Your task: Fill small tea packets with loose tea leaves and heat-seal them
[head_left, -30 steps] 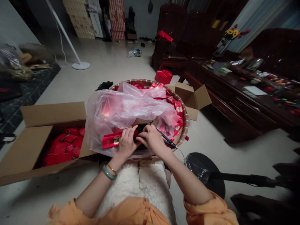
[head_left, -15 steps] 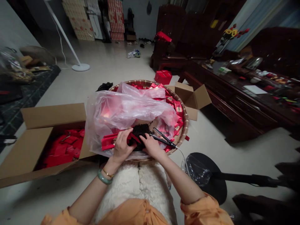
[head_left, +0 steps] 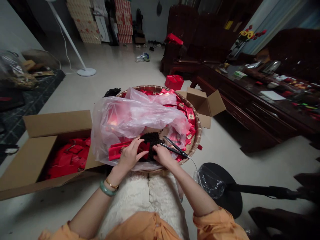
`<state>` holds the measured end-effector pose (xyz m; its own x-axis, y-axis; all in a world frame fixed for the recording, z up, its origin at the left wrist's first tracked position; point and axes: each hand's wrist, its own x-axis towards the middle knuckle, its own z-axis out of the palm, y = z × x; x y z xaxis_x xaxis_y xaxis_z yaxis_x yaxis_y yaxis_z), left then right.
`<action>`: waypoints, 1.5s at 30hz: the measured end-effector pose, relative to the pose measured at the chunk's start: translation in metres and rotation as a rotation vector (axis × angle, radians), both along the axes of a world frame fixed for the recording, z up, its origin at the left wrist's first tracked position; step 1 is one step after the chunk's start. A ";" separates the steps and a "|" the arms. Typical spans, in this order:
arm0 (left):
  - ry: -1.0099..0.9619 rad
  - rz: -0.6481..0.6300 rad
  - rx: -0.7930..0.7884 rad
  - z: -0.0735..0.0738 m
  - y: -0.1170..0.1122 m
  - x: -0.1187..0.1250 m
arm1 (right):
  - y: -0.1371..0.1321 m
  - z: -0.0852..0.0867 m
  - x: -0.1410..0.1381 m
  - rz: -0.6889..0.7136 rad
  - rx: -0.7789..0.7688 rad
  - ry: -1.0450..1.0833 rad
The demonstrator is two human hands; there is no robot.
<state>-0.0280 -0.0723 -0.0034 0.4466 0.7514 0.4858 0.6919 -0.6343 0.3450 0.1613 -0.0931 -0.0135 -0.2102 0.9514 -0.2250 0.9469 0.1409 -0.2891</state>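
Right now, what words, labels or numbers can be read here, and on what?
Nothing can be read.
Red packets in the basket: pale labels, too blurred.
Long red packet by the left hand: gold print, too blurred.
Stacked cartons at the back: printed pattern, too small.

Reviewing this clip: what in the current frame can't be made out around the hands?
Head view only:
Whether the left hand grips the red packet or rests on it: its back hides the palm.
Fingertips of the right hand: sunk in the dark loose pile.
Packet print: too small.
What lies under the plastic bag: hazed by the film.
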 end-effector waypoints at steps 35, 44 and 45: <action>0.109 -0.394 0.045 0.038 0.016 -0.003 | 0.009 0.098 -0.008 0.018 -0.029 0.918; 0.128 -0.447 0.004 0.045 0.017 -0.011 | -0.006 0.098 -0.005 0.215 0.123 0.406; 0.123 -0.458 0.001 0.047 0.016 -0.010 | -0.008 0.098 -0.009 0.215 0.129 0.303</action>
